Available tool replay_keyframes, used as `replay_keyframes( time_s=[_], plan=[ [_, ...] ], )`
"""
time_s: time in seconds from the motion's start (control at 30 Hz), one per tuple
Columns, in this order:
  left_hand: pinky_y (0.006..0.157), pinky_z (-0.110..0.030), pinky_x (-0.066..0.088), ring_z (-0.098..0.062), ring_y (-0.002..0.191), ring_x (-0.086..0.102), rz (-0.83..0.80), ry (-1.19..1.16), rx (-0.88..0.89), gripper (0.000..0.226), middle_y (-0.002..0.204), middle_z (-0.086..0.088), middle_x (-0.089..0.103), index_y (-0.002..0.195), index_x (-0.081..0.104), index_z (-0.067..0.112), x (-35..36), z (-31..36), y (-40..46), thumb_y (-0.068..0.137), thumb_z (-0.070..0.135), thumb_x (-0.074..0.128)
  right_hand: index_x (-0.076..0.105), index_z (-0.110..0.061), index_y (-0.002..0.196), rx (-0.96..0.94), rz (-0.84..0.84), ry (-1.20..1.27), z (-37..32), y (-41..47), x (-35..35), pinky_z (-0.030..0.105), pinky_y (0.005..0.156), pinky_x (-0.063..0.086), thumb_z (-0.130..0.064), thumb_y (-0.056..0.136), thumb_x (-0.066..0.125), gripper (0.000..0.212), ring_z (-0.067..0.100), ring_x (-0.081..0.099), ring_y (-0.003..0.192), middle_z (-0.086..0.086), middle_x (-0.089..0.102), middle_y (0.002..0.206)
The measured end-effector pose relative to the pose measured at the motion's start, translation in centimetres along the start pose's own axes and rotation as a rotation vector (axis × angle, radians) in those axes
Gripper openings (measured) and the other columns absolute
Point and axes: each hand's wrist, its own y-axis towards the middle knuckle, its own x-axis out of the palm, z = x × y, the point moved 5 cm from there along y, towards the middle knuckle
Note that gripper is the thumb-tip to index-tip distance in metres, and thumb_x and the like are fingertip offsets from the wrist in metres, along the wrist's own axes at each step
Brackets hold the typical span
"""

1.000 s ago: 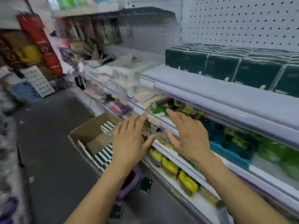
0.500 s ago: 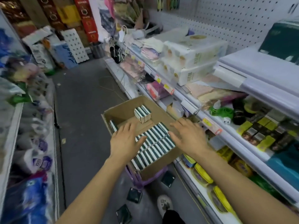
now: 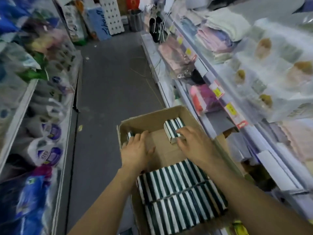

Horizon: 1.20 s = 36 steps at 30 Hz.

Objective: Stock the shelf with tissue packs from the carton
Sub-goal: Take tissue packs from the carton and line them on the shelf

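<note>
both hands are down in the carton (image 3: 149, 116). the right hand (image 3: 193, 146) curls its fingers over the small bunch of tissue packs (image 3: 173, 128) at the far right. the left hand (image 3: 137, 150) is spread flat, holding nothing, and a few packs sit just past it.

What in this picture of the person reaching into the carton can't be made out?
- Head view: the left hand covers the tissue packs by the carton wall; whether it grips any is hidden.
- The right hand fingers on the small stack of packs: blur hides how firm the grip is.
- The near rows of packs: the arms cover part, and print is too blurred to read.
- The shelf price tags: too blurred.
</note>
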Motion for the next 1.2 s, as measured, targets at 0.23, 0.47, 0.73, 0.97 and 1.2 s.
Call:
replay_keyframes(
  time_s=[0.23, 0.47, 0.73, 0.97, 1.2],
  plan=[
    [0.103, -0.041, 0.039, -0.028, 0.136, 0.032, -0.11, 0.05, -0.124, 0.062, 0.15, -0.005, 0.033, 0.149, 0.027, 0.019, 9.2, -4.6, 7.2, 0.097, 0.045, 0.048, 0.059, -0.02, 0.125, 0.049, -0.206, -0.025, 4.5, 7.6, 12.1, 0.039, 0.083, 0.049, -0.024, 0.094, 0.051, 0.033, 0.024, 0.054, 0.109, 0.005, 0.055, 0.124],
    [0.117, -0.041, 0.027, -0.035, 0.148, 0.015, -0.153, 0.015, -0.268, 0.084, 0.162, -0.016, 0.004, 0.156, 0.002, 0.012, 15.2, -7.1, 9.5, 0.096, 0.038, 0.054, 0.049, -0.018, 0.132, 0.06, -0.314, -0.227, 6.4, 10.8, 19.1, 0.036, 0.081, 0.047, -0.021, 0.095, 0.047, 0.037, 0.024, 0.049, 0.113, 0.005, 0.052, 0.125],
    [0.087, -0.034, 0.047, -0.033, 0.124, 0.042, -0.179, 0.278, -0.294, 0.091, 0.161, -0.018, -0.004, 0.155, -0.015, 0.024, 17.4, -7.7, 12.4, 0.098, 0.033, 0.054, 0.043, -0.005, 0.125, 0.205, -0.309, -0.472, 7.4, 13.2, 22.1, 0.034, 0.071, 0.035, -0.033, 0.094, 0.056, 0.044, 0.021, 0.064, 0.086, 0.005, 0.065, 0.1],
    [0.079, -0.037, 0.041, -0.029, 0.107, 0.056, -0.167, 0.134, -0.323, 0.08, 0.131, -0.013, 0.052, 0.155, -0.014, 0.033, 18.3, -7.7, 12.9, 0.101, 0.025, 0.044, 0.06, -0.016, 0.092, 0.211, -0.36, -0.362, 7.7, 12.9, 21.5, 0.025, 0.061, 0.034, -0.033, 0.093, 0.056, 0.017, 0.02, 0.065, 0.085, 0.003, 0.068, 0.099],
    [0.071, -0.041, 0.057, -0.028, 0.084, 0.062, -0.137, -0.134, -0.189, 0.064, 0.124, -0.009, 0.045, 0.153, 0.011, 0.05, 14.3, -5.3, 11.4, 0.103, 0.023, 0.042, 0.05, -0.013, 0.106, 0.321, -0.25, -0.032, 7.3, 9.4, 16.9, 0.031, 0.065, 0.035, -0.046, 0.09, 0.053, 0.038, 0.03, 0.062, 0.094, 0.009, 0.063, 0.105]
  ],
)
